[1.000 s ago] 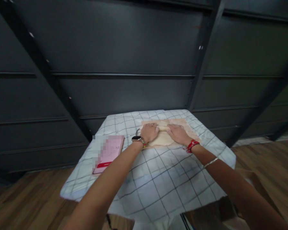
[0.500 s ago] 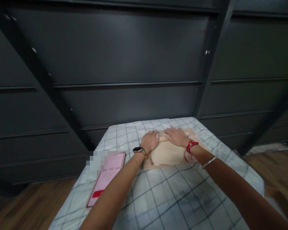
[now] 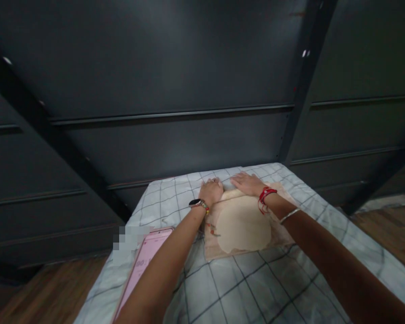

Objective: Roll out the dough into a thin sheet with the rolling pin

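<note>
A thin, pale sheet of rolled-out dough [image 3: 245,225] lies on a pinkish-beige mat or board [image 3: 216,252]. Across its far edge is a light-coloured rolling pin [image 3: 231,194], showing only between my hands. My left hand [image 3: 212,191], with a watch and beaded bracelet at the wrist, is bent over the pin's left part. On the right part my right hand [image 3: 249,183] lies flat, fingers stretched forward, with a red cord bracelet at its wrist. Both palms hide the pin's ends.
A white checked cloth [image 3: 222,292] covers the table. On the left lies a pink-screened phone [image 3: 151,252], partly behind my left forearm. Dark metal panels [image 3: 175,148] rise directly behind the table, and wooden floor [image 3: 388,229] shows at the sides.
Both hands and the rolling pin have moved toward the dough's far edge. More of the dough and mat shows on the near side. The camera view has shifted slightly.
</note>
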The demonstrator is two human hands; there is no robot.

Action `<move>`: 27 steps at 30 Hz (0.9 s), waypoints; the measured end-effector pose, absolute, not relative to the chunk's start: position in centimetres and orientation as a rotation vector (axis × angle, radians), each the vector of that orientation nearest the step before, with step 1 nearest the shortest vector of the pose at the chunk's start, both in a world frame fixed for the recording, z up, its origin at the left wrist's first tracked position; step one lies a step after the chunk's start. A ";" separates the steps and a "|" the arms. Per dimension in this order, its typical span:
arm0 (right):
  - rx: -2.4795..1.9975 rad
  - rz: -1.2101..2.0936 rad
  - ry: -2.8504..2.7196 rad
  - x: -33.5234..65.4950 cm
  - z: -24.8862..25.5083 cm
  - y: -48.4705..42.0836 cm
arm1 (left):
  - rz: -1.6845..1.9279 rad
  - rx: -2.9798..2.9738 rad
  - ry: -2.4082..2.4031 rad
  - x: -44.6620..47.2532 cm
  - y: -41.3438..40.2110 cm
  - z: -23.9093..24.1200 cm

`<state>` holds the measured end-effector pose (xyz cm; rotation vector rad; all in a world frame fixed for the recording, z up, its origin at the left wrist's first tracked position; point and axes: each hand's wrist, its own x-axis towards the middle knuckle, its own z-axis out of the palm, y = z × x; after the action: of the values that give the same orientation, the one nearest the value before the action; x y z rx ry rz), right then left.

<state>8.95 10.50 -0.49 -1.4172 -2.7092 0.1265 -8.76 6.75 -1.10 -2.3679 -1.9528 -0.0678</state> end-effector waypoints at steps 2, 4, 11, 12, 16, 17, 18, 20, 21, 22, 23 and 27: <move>-1.441 0.188 -2.707 8.7 -0.4 11.2 | -0.039 -2.381 -1.960 -9.0 7.7 -1.0; -1.479 0.244 -2.695 8.4 -0.4 11.9 | -0.037 -2.382 -1.990 -9.1 8.6 -1.0; -1.530 0.304 -2.680 8.2 -0.2 12.3 | -0.213 -2.306 -2.059 -9.2 9.0 -1.2; -1.531 0.301 -2.678 8.2 -0.1 11.9 | -0.234 -2.306 -2.038 -9.1 8.7 -1.2; -1.535 0.261 -2.667 8.7 0.1 9.6 | -0.276 -2.310 -2.004 -8.6 6.5 -1.4; -1.544 0.246 -2.664 8.8 0.1 9.0 | -0.277 -2.308 -1.998 -8.4 5.8 -1.5; -1.550 0.225 -2.663 9.0 0.0 8.4 | -0.274 -2.304 -1.987 -8.1 5.1 -1.5; -1.541 0.174 -2.660 9.4 -0.1 7.1 | -0.260 -2.291 -1.967 -7.5 3.6 -1.6; -1.521 0.147 -2.658 9.7 -0.2 6.5 | -0.254 -2.285 -1.967 -7.2 2.8 -1.5; -1.493 0.123 -2.656 9.9 -0.3 5.8 | -0.251 -2.280 -1.975 -7.0 2.0 -1.5; -1.465 0.103 -2.656 10.2 -0.5 5.1 | -0.251 -2.279 -1.985 -6.7 1.2 -1.5; -1.382 0.023 -2.654 11.4 -1.1 2.5 | -0.251 -2.298 -1.953 -6.1 -1.7 -1.4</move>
<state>11.38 2.50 -1.11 -1.3820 -2.6545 0.0235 -6.13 -1.70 -1.39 -2.2976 -1.9528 -0.2505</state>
